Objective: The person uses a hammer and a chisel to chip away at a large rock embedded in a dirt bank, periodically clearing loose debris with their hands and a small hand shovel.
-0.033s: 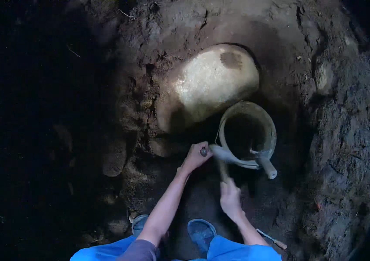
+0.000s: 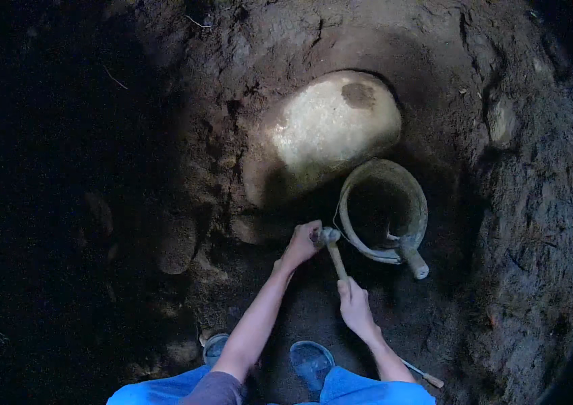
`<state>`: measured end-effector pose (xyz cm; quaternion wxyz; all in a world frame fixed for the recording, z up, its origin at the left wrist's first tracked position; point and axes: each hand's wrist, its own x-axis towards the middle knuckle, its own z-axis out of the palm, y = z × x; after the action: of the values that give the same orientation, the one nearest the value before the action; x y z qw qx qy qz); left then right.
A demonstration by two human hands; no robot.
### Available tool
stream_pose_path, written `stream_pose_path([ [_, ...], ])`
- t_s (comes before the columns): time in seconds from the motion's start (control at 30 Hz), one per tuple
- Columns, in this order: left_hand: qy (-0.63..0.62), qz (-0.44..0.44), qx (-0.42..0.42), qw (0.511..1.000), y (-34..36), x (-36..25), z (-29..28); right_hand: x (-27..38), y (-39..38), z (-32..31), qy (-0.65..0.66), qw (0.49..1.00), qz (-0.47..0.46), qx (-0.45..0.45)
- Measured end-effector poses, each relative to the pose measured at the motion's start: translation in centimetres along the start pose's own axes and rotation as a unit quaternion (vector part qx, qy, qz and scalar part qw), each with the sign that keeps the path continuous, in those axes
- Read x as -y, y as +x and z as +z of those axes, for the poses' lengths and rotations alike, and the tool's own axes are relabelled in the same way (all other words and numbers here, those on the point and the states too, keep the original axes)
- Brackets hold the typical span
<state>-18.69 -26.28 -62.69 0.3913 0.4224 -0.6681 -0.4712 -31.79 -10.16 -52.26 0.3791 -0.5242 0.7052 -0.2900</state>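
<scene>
My left hand point(image 2: 303, 244) is closed around a chisel point(image 2: 314, 235), of which little more than its round butt end shows; its tip is hidden below the fist. In my right hand point(image 2: 357, 307) is a hammer with a pale wooden handle point(image 2: 337, 260). Its metal head point(image 2: 329, 235) is right beside the chisel's end, touching or almost touching it. A bucket point(image 2: 422, 202), dark inside and with a wire handle, stands just right of the hammer. Another tool with a thick wooden handle point(image 2: 416, 263) lies over the bucket's near rim.
A large pale boulder point(image 2: 340, 125) sits in the earth beyond my hands. Rough dirt walls point(image 2: 536, 202) rise around, with the left side in deep shadow. A thin tool with a wooden grip point(image 2: 433, 379) lies by my right forearm. My shoes point(image 2: 312, 364) are at the bottom.
The hammer head, blurred by motion and a little to the right before, is now sharp and closer against the chisel's end. My left hand has hardly moved.
</scene>
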Motion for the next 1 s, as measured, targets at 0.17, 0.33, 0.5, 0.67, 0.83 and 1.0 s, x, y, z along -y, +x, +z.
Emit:
stream_pose_path([
  [0.17,-0.006,-0.035,-0.002,0.999,-0.2,-0.1,-0.1,2.9,-1.6,-2.2,0.116,0.989,-0.032,-0.087],
  [0.33,-0.007,-0.009,-0.013,1.000,-0.3,0.6,0.1,0.2,0.0,0.3,-0.063,0.997,-0.022,-0.027],
  [0.5,-0.015,-0.026,-0.011,0.999,-0.7,-0.3,-0.3,3.7,-0.8,-2.3,0.084,0.985,-0.064,-0.133],
  [0.67,-0.012,-0.026,-0.010,1.000,-0.8,-0.9,-0.8,0.6,-0.2,-0.2,-0.094,0.994,-0.047,-0.032],
  [0.83,0.015,0.034,-0.020,0.999,-4.5,-0.9,-3.3,4.8,-0.7,-2.9,0.073,0.989,-0.072,-0.106],
  [1.0,-0.025,0.007,0.015,1.000,-3.8,-2.1,-3.3,-3.2,-1.2,0.3,0.022,0.973,-0.105,-0.203],
])
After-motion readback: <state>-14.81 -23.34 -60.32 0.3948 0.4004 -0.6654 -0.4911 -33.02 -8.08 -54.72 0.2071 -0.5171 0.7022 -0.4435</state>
